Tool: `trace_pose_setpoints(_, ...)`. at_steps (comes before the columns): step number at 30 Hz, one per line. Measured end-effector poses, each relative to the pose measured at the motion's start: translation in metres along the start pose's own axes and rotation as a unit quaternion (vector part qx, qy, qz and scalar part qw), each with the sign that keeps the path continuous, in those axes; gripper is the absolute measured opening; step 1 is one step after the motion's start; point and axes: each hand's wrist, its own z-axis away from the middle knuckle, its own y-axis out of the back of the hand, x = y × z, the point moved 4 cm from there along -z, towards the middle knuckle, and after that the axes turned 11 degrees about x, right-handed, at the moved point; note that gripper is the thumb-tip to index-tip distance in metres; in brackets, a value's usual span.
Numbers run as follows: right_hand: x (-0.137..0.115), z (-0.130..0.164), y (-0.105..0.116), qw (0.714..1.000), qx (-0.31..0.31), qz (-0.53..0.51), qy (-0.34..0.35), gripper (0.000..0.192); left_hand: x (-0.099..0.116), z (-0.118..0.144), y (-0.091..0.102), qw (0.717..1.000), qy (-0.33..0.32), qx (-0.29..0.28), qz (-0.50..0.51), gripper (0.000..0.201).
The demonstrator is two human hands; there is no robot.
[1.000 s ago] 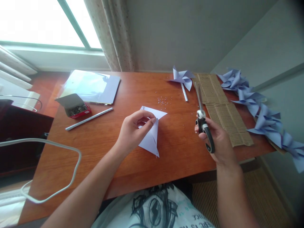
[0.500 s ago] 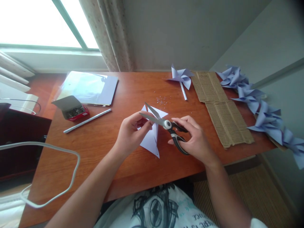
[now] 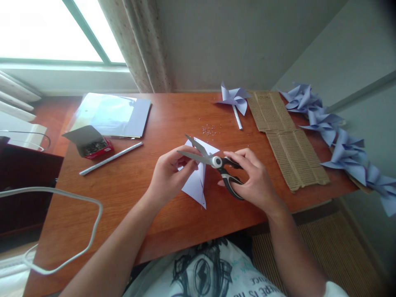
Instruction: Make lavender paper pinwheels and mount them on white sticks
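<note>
Both hands meet mid-worktop [image 3: 130,181]: the left hand [image 3: 168,177] keeps a closed grip on the folded pale paper [image 3: 195,183], while the right hand [image 3: 252,181] grips the scissors [image 3: 213,161] by their handles, blades parted and seemingly straddling the paper's upper edge.

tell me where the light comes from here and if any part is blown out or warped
Head view: daylight enters through the window at upper left, which is blown out to white; glare washes the plastic sleeve below it; the desk edges bow from wide-angle distortion; scissors and folded paper stay sharp.
</note>
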Motion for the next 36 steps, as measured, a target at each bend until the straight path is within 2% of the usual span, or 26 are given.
trace_pose_setpoints(20,-0.0067,-0.0020,0.0054,0.999,-0.003,0.042,0.034,0.062,0.0018,-0.0001,0.0006,1.000,0.003,0.006,-0.024,0.008)
trace_pose_setpoints(36,0.0004,-0.0005,0.0019,1.000,-0.003,0.016,0.009,0.052,-0.0002,-0.0008,-0.0003,0.999,0.012,0.002,-0.045,0.005)
